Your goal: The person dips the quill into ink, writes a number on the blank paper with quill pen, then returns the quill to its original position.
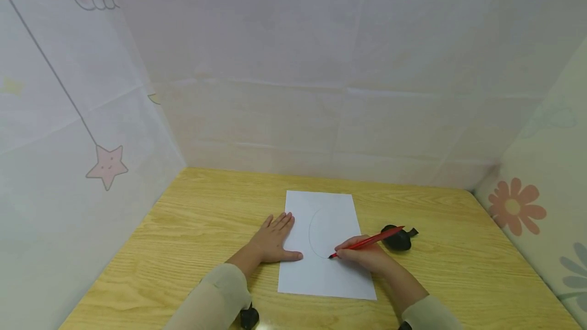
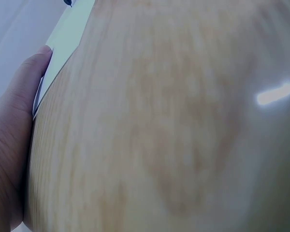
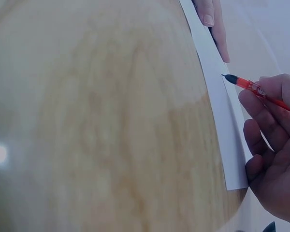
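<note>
A white sheet of paper (image 1: pixel 316 281) lies on the wooden table, with a thin open curve (image 1: pixel 309 233) bulging left across its middle. My right hand (image 1: pixel 367 257) pinches a red pen (image 1: pixel 376 237) near its black tip, and the tip meets the lower end of that curve. In the right wrist view the pen (image 3: pixel 253 88) sits between thumb and forefinger, the other fingers loosely curled. Spread flat over the sheet's left edge is my left hand (image 1: pixel 272 242), its thumb lying on the paper. The left wrist view shows its thumb (image 2: pixel 26 79) along the paper (image 2: pixel 70 36).
A black rounded object (image 1: pixel 398 239) with a short tab lies right of the paper, behind the pen's upper end. Another small black object (image 1: pixel 249 317) is beside the left sleeve (image 1: pixel 215 297). Pale printed sheeting (image 1: pixel 293 126) encloses the back and sides of the table (image 1: pixel 183 238).
</note>
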A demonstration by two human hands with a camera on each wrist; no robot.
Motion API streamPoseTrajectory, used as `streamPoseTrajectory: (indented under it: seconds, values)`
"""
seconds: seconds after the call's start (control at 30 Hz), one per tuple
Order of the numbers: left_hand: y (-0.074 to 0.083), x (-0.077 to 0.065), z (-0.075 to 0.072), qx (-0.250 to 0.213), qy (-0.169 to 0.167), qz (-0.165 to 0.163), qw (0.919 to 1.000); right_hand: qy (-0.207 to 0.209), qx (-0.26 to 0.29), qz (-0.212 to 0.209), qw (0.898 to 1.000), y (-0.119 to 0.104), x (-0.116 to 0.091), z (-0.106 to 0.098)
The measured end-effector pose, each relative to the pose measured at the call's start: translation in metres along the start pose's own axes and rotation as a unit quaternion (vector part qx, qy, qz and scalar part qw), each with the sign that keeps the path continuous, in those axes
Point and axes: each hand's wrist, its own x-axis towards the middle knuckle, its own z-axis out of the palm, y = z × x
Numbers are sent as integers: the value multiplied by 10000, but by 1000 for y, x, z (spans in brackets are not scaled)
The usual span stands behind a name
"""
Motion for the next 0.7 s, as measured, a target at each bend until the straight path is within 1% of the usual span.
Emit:
streamPoseTrajectory:
  seconds: [0.2, 0.43, 0.57, 0.7]
  values:
    - [0, 1, 1, -17, 6, -2, 10000, 24, -130, -42, 9999, 2, 1, -3]
    - [-1, 1, 0, -66, -43, 19, 10000, 131, -113, -6, 9999, 2, 0, -6]
    - [-2, 2, 2, -122, -61, -2, 9999, 222, -139, 108, 9996, 2, -2, -6]
    - [-2, 2, 4, -98, -3, -10, 10000, 303, -194, 203, 9991, 3, -3, -7]
